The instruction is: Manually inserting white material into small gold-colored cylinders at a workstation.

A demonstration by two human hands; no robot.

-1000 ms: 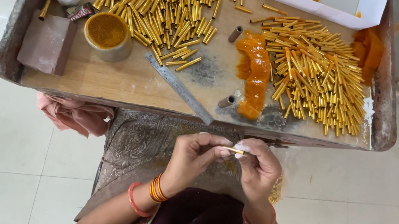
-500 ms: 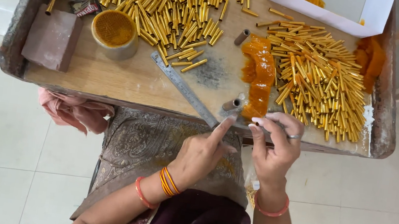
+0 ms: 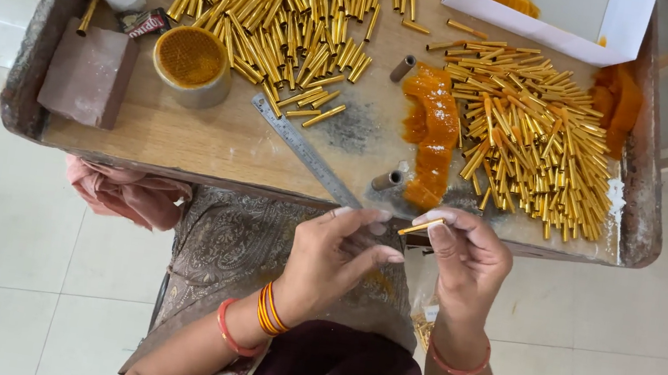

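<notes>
Fingers at worktop (image 3: 184, 140) edge, six o'clock.
Right hand (image 3: 468, 259) pinches gold tube (image 3: 421, 226); left hand (image 3: 333, 257) loose, empty. Best steady both ends.

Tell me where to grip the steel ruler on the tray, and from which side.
Take the steel ruler probably at its near end by the tray's front edge, coming from the person's side. It lies flat and diagonal; its far end abuts the gold tubes, while the near end is closest to both hands.
</notes>
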